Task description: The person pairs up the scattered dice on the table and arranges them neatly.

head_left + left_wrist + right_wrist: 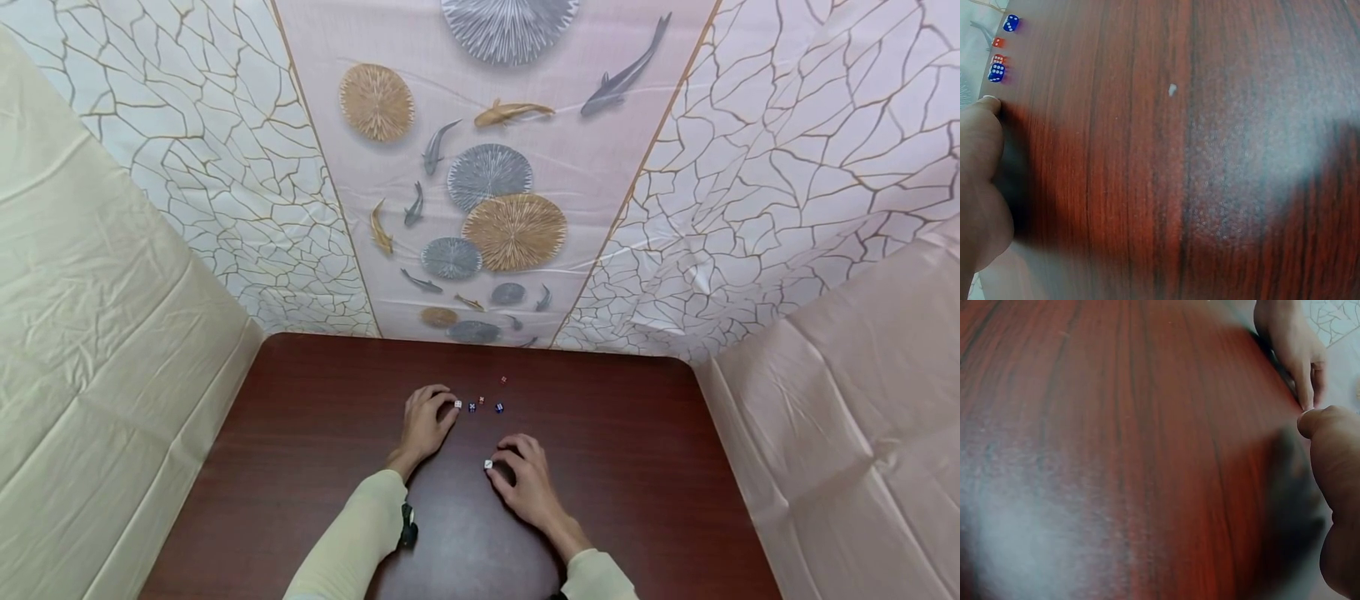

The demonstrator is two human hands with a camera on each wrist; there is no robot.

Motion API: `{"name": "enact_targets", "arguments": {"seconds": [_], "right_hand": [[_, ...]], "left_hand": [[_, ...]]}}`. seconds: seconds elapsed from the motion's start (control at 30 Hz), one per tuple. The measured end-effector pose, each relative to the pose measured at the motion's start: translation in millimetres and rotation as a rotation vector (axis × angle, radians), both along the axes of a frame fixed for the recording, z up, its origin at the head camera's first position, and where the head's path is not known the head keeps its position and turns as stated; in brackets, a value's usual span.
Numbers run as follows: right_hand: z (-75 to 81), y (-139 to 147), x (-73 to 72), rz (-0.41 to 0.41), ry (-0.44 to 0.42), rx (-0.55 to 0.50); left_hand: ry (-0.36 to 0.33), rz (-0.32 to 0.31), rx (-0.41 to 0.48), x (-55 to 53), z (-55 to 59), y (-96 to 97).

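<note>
In the head view my left hand (426, 423) pinches a white die (457, 404) between thumb and fingertip, low over the table. Just right of it sit a blue die (472, 407) and a red die (482, 400), close together. Another blue die (499, 407) lies further right, and a second red die (503, 379) is farther back. Nearer the front, my right hand (528, 482) holds a second white die (488, 464) between thumb and index finger. In the left wrist view, the left thumb (988, 103) points toward the blue and red dice; the fingers hide the white die.
The dark red-brown wooden table (600, 417) has a glossy top with rounded back corners. A patterned cloth (480, 167) with fish and discs hangs behind it. Beige cloth walls (105, 375) rise along both sides. A black band (408, 527) sits at the left sleeve.
</note>
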State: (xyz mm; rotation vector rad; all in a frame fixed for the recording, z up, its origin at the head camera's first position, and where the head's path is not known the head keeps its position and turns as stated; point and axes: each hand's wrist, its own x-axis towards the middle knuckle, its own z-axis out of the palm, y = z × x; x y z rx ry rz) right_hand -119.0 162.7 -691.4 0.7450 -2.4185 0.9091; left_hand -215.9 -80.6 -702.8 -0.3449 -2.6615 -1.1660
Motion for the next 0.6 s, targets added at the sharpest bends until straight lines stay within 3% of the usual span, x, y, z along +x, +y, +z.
{"name": "enact_targets", "arguments": {"seconds": [0.6], "right_hand": [[-9.1,-1.3,3.4,-0.019,-0.026,-0.006]], "left_hand": [[0.036,0.0,0.022,-0.1,-2.2,0.1]]}}
